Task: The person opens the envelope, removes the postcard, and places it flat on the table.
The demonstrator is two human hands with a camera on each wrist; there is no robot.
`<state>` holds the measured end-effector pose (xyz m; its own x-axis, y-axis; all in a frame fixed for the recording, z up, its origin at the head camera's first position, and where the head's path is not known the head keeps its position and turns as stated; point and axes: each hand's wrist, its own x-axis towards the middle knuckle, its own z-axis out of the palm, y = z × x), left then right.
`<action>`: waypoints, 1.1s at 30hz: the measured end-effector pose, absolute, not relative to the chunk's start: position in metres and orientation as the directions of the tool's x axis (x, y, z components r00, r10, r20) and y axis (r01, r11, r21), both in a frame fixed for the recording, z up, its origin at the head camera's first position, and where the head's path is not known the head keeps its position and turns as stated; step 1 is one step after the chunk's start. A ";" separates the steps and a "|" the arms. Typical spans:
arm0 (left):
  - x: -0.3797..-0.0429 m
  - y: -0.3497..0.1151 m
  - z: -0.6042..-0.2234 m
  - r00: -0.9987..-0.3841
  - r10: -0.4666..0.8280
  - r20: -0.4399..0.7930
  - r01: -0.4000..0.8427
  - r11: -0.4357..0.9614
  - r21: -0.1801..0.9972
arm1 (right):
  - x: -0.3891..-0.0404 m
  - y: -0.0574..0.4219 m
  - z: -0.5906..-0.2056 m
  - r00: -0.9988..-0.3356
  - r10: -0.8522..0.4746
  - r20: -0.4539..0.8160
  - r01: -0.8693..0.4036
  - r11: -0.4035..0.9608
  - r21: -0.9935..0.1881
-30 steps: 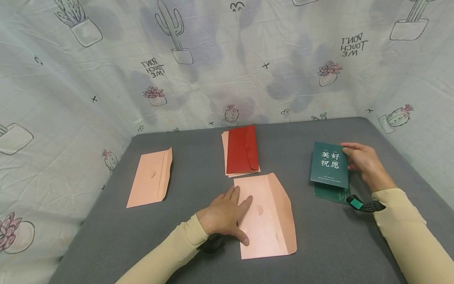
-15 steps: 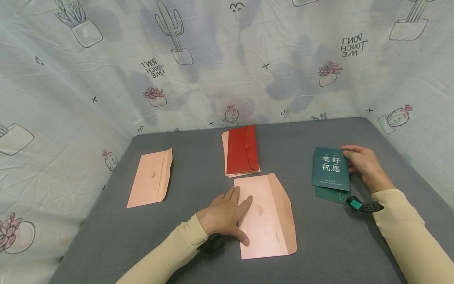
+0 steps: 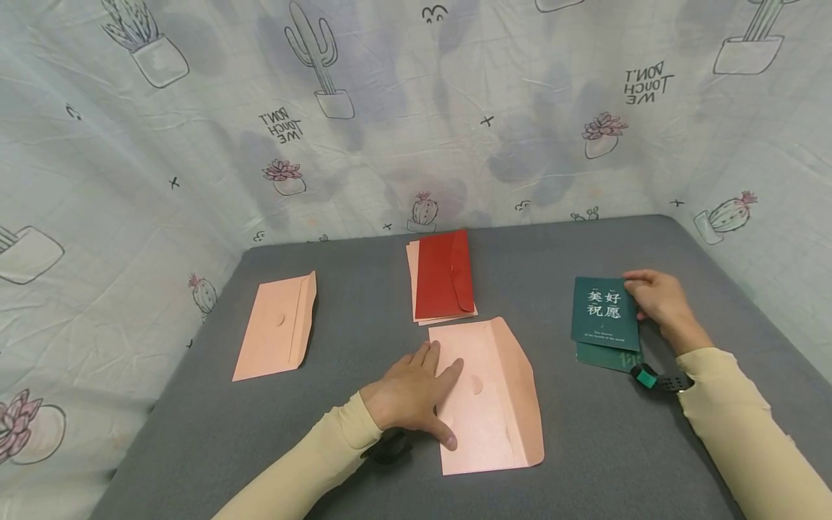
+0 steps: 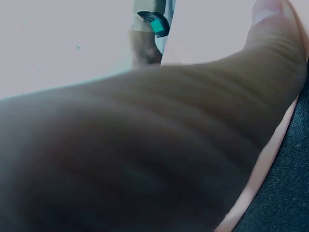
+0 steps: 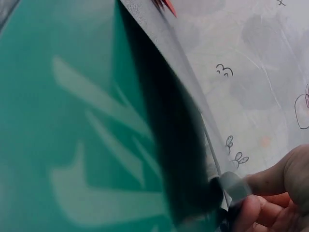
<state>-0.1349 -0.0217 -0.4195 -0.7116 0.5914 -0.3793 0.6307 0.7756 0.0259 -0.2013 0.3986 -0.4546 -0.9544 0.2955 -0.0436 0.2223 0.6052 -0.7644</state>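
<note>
My left hand [image 3: 416, 390] lies with fingers spread on the left part of a pale pink envelope [image 3: 477, 426], whose pointed flap is unfolded to the right. In the left wrist view the thumb [image 4: 273, 24] rests on the pink paper. My right hand [image 3: 663, 300] pinches a dark green card [image 3: 604, 314] with white Chinese characters by its upper right corner. Below it, a second green card [image 3: 604, 356] shows along the near edge, mostly covered. In the right wrist view, thumb and fingers [image 5: 260, 212] hold the card's edge near a large green printed surface [image 5: 82, 121].
A red envelope [image 3: 445, 278] lies on pink envelopes [image 3: 413, 274] at the back middle. Another pink envelope [image 3: 276, 325] lies at the left, its flap slightly raised. Behind the grey table [image 3: 364, 289] hangs a cactus-print cloth [image 3: 390, 108].
My right hand has lowered the held card slightly toward me, so it covers more of the green card below. The left hand and the pink envelopes have stayed still.
</note>
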 end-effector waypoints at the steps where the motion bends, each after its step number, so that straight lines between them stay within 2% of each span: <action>1: -0.135 -0.022 -0.419 -0.712 0.591 -0.379 0.630 0.776 0.027 | -0.201 0.398 -0.454 -0.954 0.296 -0.046 0.227 0.611 -0.758; 17: -0.135 -0.021 -0.419 -0.716 0.580 -0.389 0.618 0.786 0.034 | -0.200 0.396 -0.453 -0.954 0.299 -0.031 0.229 0.655 -0.720; 33: -0.135 -0.021 -0.420 -0.716 0.581 -0.386 0.616 0.787 0.042 | -0.198 0.384 -0.436 -0.972 0.233 0.005 0.130 0.562 -0.817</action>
